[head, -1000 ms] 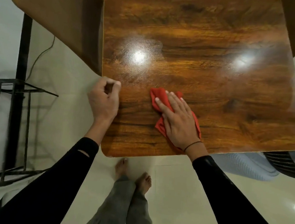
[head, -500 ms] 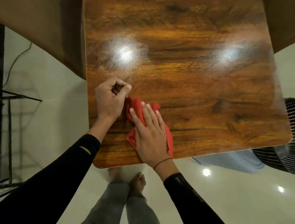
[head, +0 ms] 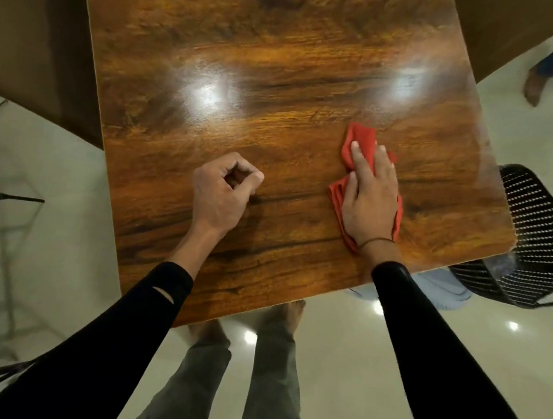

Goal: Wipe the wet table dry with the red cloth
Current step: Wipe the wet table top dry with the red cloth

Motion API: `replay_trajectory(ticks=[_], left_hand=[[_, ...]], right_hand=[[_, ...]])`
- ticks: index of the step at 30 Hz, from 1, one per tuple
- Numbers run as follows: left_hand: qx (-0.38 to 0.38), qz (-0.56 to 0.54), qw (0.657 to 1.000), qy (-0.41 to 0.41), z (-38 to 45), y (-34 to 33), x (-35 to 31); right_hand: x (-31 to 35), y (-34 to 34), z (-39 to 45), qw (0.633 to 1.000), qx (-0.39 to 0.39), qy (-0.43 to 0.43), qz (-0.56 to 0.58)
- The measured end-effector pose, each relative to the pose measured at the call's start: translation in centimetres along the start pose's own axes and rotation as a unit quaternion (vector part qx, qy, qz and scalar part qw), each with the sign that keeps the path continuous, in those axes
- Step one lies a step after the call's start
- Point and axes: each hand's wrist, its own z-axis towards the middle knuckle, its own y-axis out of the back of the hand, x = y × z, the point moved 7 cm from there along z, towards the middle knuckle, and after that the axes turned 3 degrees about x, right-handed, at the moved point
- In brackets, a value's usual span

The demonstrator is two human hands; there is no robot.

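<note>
Black sleeves reach out over the near edge of the glossy wood-grain table [head: 284,72]: the left hand [head: 223,191] rests on the top curled into a loose fist with nothing in it, and the right hand [head: 369,199], well apart from it, lies flat with fingers stretched, pressing the red cloth [head: 362,140] against the surface. The cloth is bunched under that palm toward the table's right side, its crumpled end poking past the fingertips, while farther off two lamp glares shine on the top.
</note>
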Motion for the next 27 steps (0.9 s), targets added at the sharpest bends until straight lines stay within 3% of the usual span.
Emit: replay_trajectory(ticks=[4,6,9,11,13,18,23,25,27], left_hand=[[0.002,0.004,1.000,-0.003,0.7,-2.6,-1.3],[0.002,0.015,1.000,-0.008,0.9,-4.4,-2.3],[0.010,0.015,1.000,-0.017,1.6,-7.1,-3.8],[0.016,0.024,0.999,-0.026,2.2,-8.6,-4.6],[0.009,0.028,0.999,-0.027,3.3,-9.7,-5.1],[-0.015,0.009,1.000,-0.013,5.7,-12.0,-5.6],[-0.034,0.004,0.999,-0.025,7.2,-14.7,-6.5],[-0.032,0.003,0.999,-0.027,7.4,-15.7,-6.5],[-0.025,0.007,0.999,-0.031,7.5,-16.6,-6.7]], right_hand=[[0.7,0.1,0.0,0.985,-0.055,-0.162,-0.001],[1.8,-0.4,-1.8,0.983,-0.068,-0.170,0.006],[3.2,-2.0,-5.5,0.999,0.000,0.031,0.015],[1.2,-2.1,-7.5,0.987,0.049,0.152,0.005],[-2.5,-0.9,-7.4,0.982,0.059,0.177,-0.014],[-10.9,3.2,-1.1,1.000,-0.025,-0.016,-0.009],[-11.5,4.6,6.1,0.973,-0.070,-0.221,-0.010],[-10.4,4.8,8.1,0.967,-0.083,-0.240,0.010],[-9.2,4.4,10.2,0.988,-0.049,-0.147,-0.003]])
